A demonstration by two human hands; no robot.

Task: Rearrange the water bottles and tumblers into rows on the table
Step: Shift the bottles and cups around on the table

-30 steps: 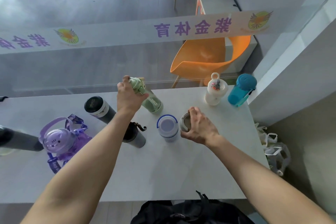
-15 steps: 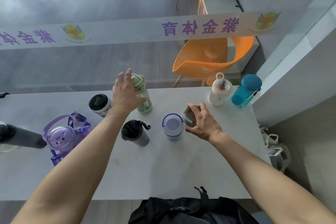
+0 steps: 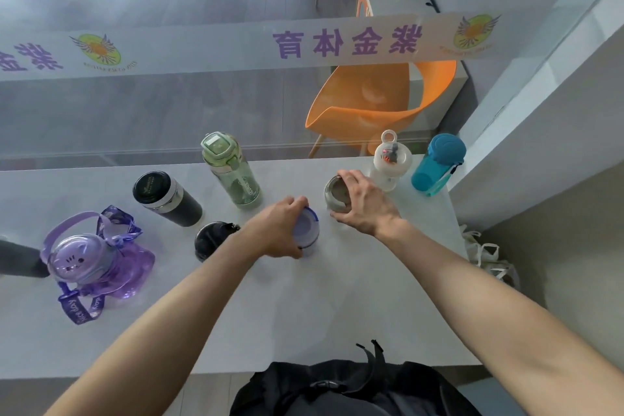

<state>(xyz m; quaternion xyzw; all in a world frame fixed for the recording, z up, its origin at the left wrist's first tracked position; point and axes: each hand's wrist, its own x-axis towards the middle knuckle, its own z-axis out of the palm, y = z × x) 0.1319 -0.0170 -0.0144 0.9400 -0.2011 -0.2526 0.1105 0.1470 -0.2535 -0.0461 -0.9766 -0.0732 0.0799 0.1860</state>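
Gripping blue-lidded tumbler [image 3: 307, 228], steel tumbler [image 3: 337, 194], bare table [image 3: 337, 307] front

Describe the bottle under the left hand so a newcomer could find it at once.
On the grey table, look in the near row, right of the black tumbler. The left hand covers a short bottle there. Alone among its neighbours, it has a pale lilac lid with a dark blue rim.
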